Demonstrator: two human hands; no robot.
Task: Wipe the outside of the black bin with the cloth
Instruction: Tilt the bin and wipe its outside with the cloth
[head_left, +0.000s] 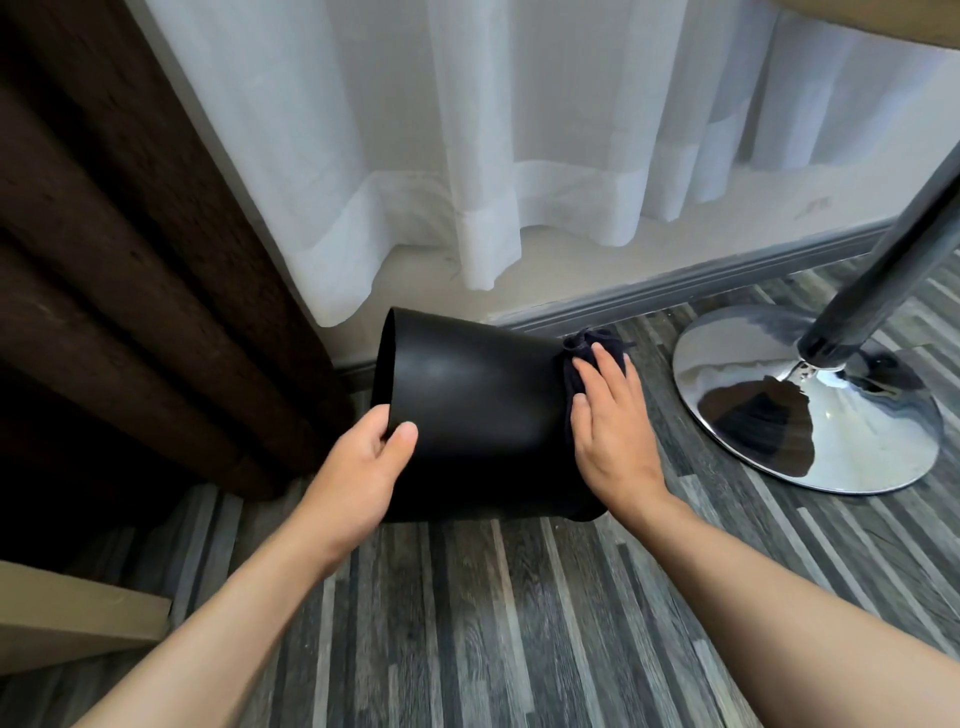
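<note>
The black bin (478, 415) lies tipped on its side over the striped floor, its open rim to the left and its base to the right. My left hand (363, 462) grips the rim, thumb on the outer wall and fingers inside. My right hand (613, 421) lies flat with fingers spread, pressing a dark cloth (592, 353) against the bin's base end. Most of the cloth is hidden under the hand; a bunched part sticks out above the fingertips.
A chrome round table base (810, 400) with its pole stands close to the right. Behind the bin hang a white sheer curtain (467, 156) and a dark brown curtain (130, 260), above a grey skirting board (675, 291). A wooden board edge (78, 613) sits lower left.
</note>
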